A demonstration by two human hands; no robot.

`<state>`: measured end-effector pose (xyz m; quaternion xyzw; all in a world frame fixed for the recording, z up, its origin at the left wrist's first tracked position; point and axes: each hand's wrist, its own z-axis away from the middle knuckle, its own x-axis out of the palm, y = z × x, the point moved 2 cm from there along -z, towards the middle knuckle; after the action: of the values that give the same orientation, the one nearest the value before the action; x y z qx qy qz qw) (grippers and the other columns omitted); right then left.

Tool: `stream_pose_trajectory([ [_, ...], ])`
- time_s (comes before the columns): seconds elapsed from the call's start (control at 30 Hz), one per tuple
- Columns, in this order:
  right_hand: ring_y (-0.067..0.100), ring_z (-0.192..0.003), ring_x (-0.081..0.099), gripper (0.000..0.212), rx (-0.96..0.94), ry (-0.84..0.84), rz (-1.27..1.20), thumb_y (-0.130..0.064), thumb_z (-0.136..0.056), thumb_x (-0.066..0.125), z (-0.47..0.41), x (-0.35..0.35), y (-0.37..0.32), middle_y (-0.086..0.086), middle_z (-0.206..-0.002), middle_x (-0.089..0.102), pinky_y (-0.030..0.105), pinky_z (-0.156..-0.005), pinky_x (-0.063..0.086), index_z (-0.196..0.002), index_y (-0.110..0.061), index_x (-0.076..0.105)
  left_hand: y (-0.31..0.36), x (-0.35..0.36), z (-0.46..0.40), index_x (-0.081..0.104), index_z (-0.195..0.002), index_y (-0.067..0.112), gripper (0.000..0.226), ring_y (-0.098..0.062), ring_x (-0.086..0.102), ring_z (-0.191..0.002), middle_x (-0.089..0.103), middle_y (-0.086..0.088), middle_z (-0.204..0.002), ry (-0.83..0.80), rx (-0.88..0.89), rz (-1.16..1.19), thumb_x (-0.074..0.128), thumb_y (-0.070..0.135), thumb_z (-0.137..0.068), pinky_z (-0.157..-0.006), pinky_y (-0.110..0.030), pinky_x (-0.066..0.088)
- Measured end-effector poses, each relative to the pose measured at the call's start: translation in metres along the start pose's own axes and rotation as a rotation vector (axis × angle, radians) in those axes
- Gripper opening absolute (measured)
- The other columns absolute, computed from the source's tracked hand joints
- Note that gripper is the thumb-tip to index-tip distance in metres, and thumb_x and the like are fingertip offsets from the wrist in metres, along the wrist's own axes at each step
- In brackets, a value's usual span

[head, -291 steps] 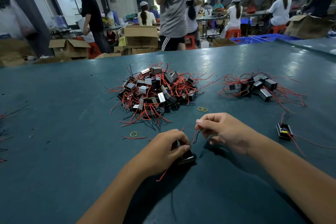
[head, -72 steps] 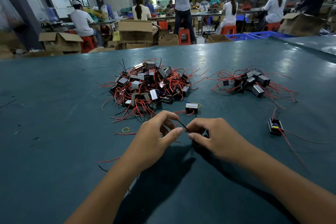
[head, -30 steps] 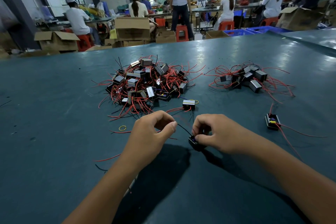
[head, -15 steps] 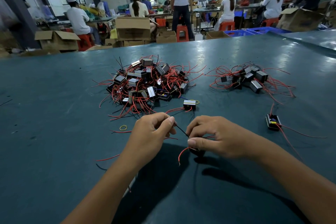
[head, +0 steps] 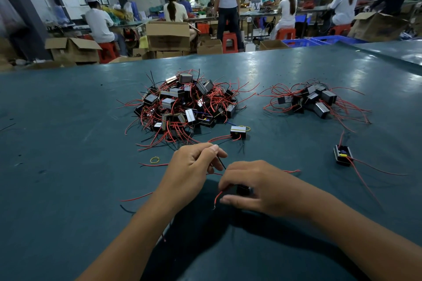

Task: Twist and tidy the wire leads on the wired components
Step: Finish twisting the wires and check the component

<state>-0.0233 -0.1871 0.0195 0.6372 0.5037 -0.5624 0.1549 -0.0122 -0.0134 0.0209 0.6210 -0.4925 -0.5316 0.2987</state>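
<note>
Our left hand pinches the black wire; our right hand probably grips the part. We should pull gently, then twist.

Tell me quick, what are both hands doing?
Left hand: closed, pinching the black wire lead.
Right hand: closed, holding the small black wired component.
</note>
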Motion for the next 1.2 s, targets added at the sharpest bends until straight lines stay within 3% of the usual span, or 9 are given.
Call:
stream_pose_trajectory([
  [0.1,0.003,-0.084,0.055,0.015,-0.012,0.018,0.002,-0.032,-0.094,0.066,-0.001,0.001,0.000,-0.008,-0.093,0.062,0.018,-0.077,0.044,-0.098,-0.017,0.068,0.002,-0.001,0.001,0.076,-0.090,0.019,0.033,-0.003,0.063,-0.070,0.073,-0.003,-0.078,-0.007,0.010,-0.015,0.047,0.018,-0.104,-0.065,-0.015,0.049],
  [0.2,0.001,-0.082,0.060,0.019,0.056,0.166,-0.213,-0.038,-0.091,0.066,0.003,-0.005,0.003,-0.015,-0.090,0.064,0.012,-0.076,0.044,-0.097,-0.020,0.066,0.003,-0.004,0.001,0.077,-0.093,0.023,0.029,-0.001,0.061,-0.067,0.072,0.003,-0.078,-0.009,0.037,-0.062,0.049,0.021,-0.103,-0.063,-0.011,0.045],
  [0.33,0.013,-0.075,0.063,0.021,0.322,0.485,-0.520,-0.044,-0.091,0.058,-0.002,-0.003,0.013,-0.004,-0.082,0.067,0.034,-0.071,0.053,-0.091,-0.024,0.066,0.004,-0.004,0.000,0.076,-0.095,0.022,0.020,-0.007,0.064,-0.069,0.071,0.006,-0.078,-0.006,0.088,-0.040,0.056,0.018,-0.100,-0.065,-0.015,0.048],
  [0.47,0.008,-0.066,0.061,0.006,0.381,0.355,-0.425,-0.033,-0.087,0.067,-0.005,0.010,0.021,-0.007,-0.075,0.070,0.027,-0.064,0.050,-0.086,-0.027,0.067,0.005,-0.002,0.000,0.067,-0.090,0.011,0.007,-0.016,0.067,-0.070,0.071,0.000,-0.077,0.015,0.105,0.086,0.064,0.006,-0.095,-0.068,-0.024,0.054],
  [0.57,0.010,-0.065,0.063,0.007,0.363,0.379,-0.432,-0.032,-0.088,0.064,-0.004,0.011,0.023,-0.009,-0.072,0.070,0.024,-0.063,0.050,-0.082,-0.027,0.065,0.008,-0.005,0.000,0.066,-0.089,0.009,0.004,-0.019,0.067,-0.070,0.070,-0.002,-0.077,0.028,0.127,0.089,0.066,0.008,-0.093,-0.069,-0.029,0.057],
  [0.67,0.004,-0.062,0.062,0.013,0.374,0.409,-0.435,-0.030,-0.090,0.066,-0.004,0.012,0.024,-0.009,-0.070,0.069,0.017,-0.061,0.048,-0.078,-0.024,0.064,0.011,-0.010,0.001,0.069,-0.088,0.012,0.005,-0.014,0.066,-0.067,0.070,0.000,-0.075,0.071,0.168,-0.004,0.068,0.015,-0.092,-0.066,-0.021,0.054],
  [0.87,0.004,-0.061,0.062,0.016,0.389,0.409,-0.458,-0.023,-0.092,0.069,-0.002,0.011,0.029,-0.007,-0.069,0.069,0.019,-0.062,0.050,-0.076,-0.022,0.064,0.012,-0.016,0.001,0.069,-0.087,0.013,0.006,-0.007,0.058,-0.071,0.065,0.009,-0.073,0.103,0.302,-0.315,0.069,0.017,-0.092,-0.063,-0.017,0.045],
  [1.0,0.003,-0.063,0.062,0.016,0.386,0.406,-0.454,-0.024,-0.092,0.069,-0.002,0.011,0.029,-0.008,-0.070,0.069,0.019,-0.064,0.051,-0.077,-0.023,0.064,0.010,-0.019,0.001,0.067,-0.087,0.017,0.009,0.001,0.059,-0.073,0.064,0.015,-0.073,0.065,0.297,-0.326,0.065,0.024,-0.092,-0.065,-0.007,0.040],
  [1.2,0.001,-0.063,0.060,0.016,0.373,0.391,-0.439,-0.025,-0.092,0.069,-0.001,0.007,0.031,-0.010,-0.070,0.068,0.015,-0.064,0.047,-0.077,-0.024,0.064,0.006,-0.019,0.001,0.066,-0.085,0.020,0.019,-0.007,0.063,-0.068,0.067,0.010,-0.076,0.018,0.196,-0.189,0.059,0.037,-0.090,-0.064,-0.022,0.053],
])
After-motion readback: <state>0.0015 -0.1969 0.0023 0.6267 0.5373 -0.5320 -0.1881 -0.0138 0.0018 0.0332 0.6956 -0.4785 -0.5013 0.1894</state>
